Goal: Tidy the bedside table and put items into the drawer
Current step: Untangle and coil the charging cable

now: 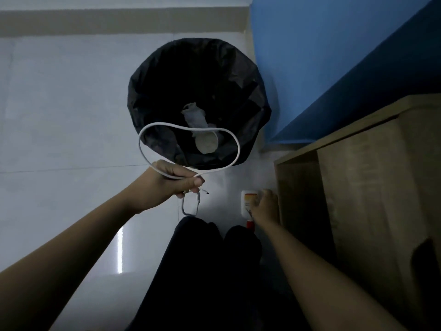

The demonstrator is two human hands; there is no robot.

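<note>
My left hand (175, 181) grips a looped white cable (236, 142) and a metal carabiner (191, 206) that dangles below the fist, held above the floor in front of the bin. My right hand (266, 205) reaches down to the floor beside the wooden bedside table (372, 177) and lies over a white tube with a red cap (247, 201). Whether its fingers have closed around the tube is not visible. No drawer shows in this view.
A round bin with a black liner (198, 101) stands on the white tiled floor (59, 115), with crumpled paper inside. A blue bed (334, 68) borders the table at the right. My dark trouser legs (210, 271) fill the bottom centre.
</note>
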